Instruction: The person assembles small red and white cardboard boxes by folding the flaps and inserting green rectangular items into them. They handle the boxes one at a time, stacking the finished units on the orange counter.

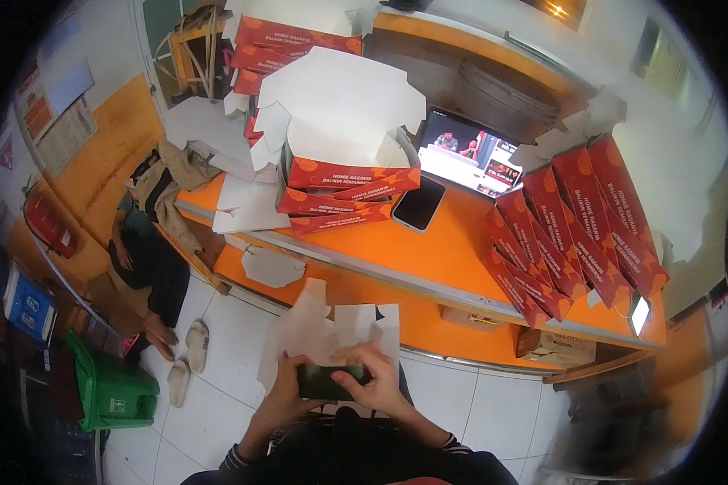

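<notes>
I have left hand (285, 388) and right hand (376, 381) pinching a white-lined carton (360, 330) by its green wall (319, 383) | beyond them: red cartons (352, 175), orange bench (453, 252)

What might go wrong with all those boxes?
The tilted row of red boxes reaches close to the front edge of the table, so a bump might send some down. The dark-screened phone lies right beside the stacked open boxes, which might slip onto it. The left hand and right hand hold a carton that might crease if squeezed.
</notes>
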